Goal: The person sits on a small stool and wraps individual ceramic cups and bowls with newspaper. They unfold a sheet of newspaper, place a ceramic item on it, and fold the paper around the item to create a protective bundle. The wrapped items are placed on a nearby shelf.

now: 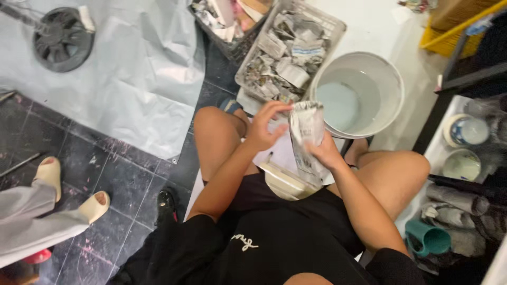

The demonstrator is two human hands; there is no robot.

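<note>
In the head view, a newspaper-wrapped bundle [308,138] is held upright at the centre of the frame, above the bare knees of the seated person. It is grasped from below by the right hand [323,153], whose fingers are closed around its lower half. The left hand [264,125] is set at its top edge, at nine o'clock from the bundle, with the fingertips pinching the folded paper there.

A white bucket [389,89] with pale water is seen at two o'clock from the bundle, just beside it. A grey basket [334,25] filled with crumpled newspaper pieces lies at twelve o'clock. A flat cream-coloured object [282,181] rests on the lap, just below the bundle.

At nine o'clock, a grey sheet [132,79] is spread over the dark tiled floor [105,174], with a black fan [62,38] upon it at ten o'clock. Another person's feet in beige slippers [50,174] are seen at eight o'clock. At four o'clock, a teal cup [428,238] lies among wrapped items.
</note>
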